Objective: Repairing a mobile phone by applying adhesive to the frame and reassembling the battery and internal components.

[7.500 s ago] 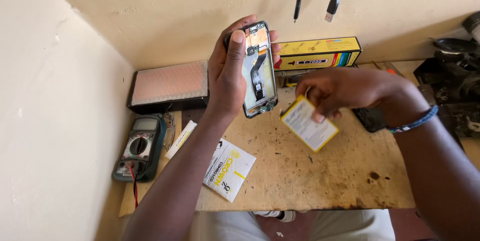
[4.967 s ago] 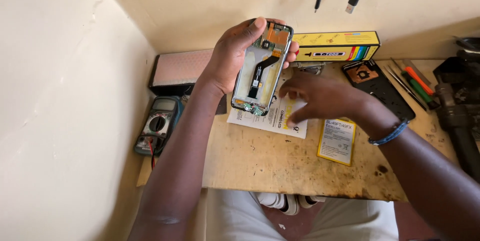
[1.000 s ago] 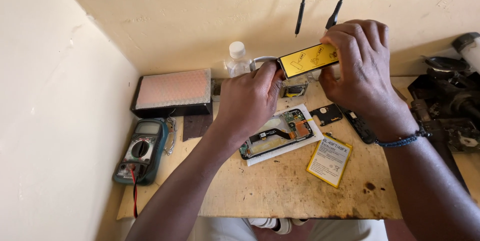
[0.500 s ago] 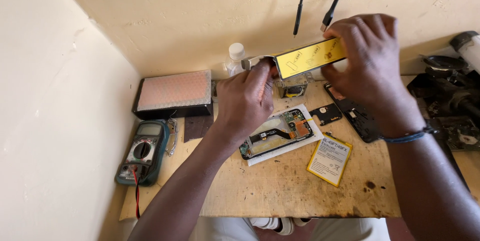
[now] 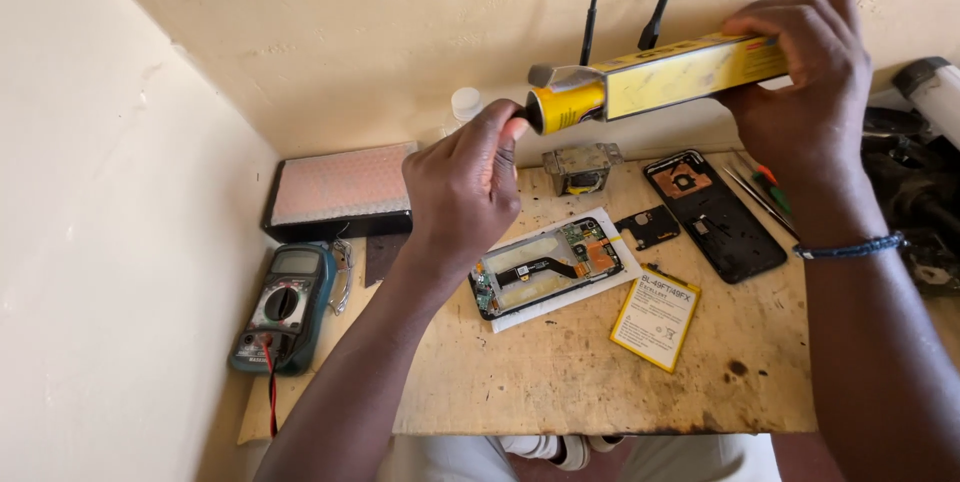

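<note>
My right hand [image 5: 800,67] grips a long yellow carton [image 5: 690,72] held up in front of the wall. A yellow tube [image 5: 565,107] sticks out of the carton's open left end, and the fingertips of my left hand [image 5: 465,187] pinch the tube's dark cap. Below my hands an opened phone [image 5: 545,267] lies on a white sheet on the wooden table [image 5: 560,382], its circuit boards showing. A yellow phone battery [image 5: 657,317] lies just right of the phone.
A black phone back cover [image 5: 715,212] and a small dark part [image 5: 648,227] lie at the right. A multimeter [image 5: 280,307], a flat pink-topped box [image 5: 340,190], a small metal block [image 5: 580,167], a white bottle [image 5: 465,104], hand tools [image 5: 765,192] and two hanging cables [image 5: 595,2] surround the work area.
The phone was set down on the white sheet and the battery beside it. My right hand lifted the yellow carton, and my left hand has drawn the tube partly out of it.
</note>
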